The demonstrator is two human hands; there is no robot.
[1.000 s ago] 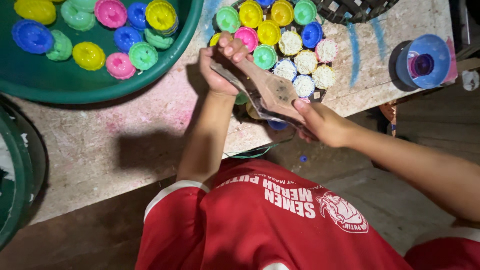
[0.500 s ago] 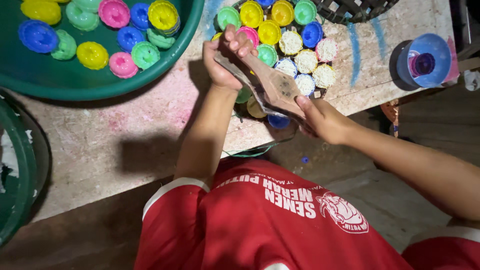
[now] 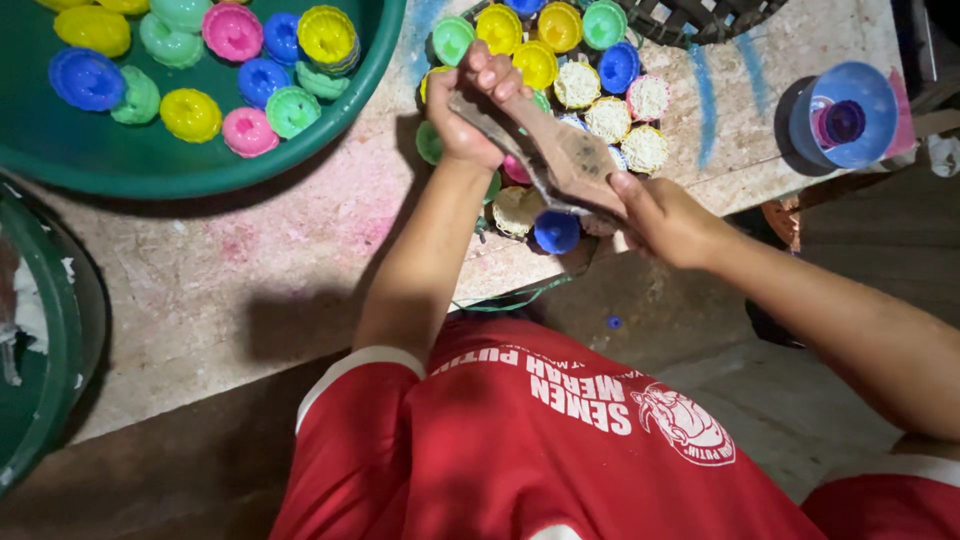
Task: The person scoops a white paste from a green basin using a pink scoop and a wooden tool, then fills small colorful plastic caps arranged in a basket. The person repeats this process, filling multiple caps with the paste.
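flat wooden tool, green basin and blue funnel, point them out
flat wooden tool (image 3: pixel 560 155), head view, middle of its broad blade
green basin (image 3: pixel 372 60), head view, right rim
blue funnel (image 3: pixel 875 95), head view, inner wall of its cone

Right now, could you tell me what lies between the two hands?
In the head view, a worn brown flat tool spans the gap: the left hand grips one end, the right hand the other, above the coloured fluted moulds.

A broad bare stretch of the pale stained worktop (image 3: pixel 250 290) lay open on the near left. Far left, the big green plastic basin (image 3: pixel 180 172) blocked passage; far right, crowded fluted plastic moulds (image 3: pixel 610 110) and a blue plastic funnel (image 3: pixel 845 115) hemmed the surface.
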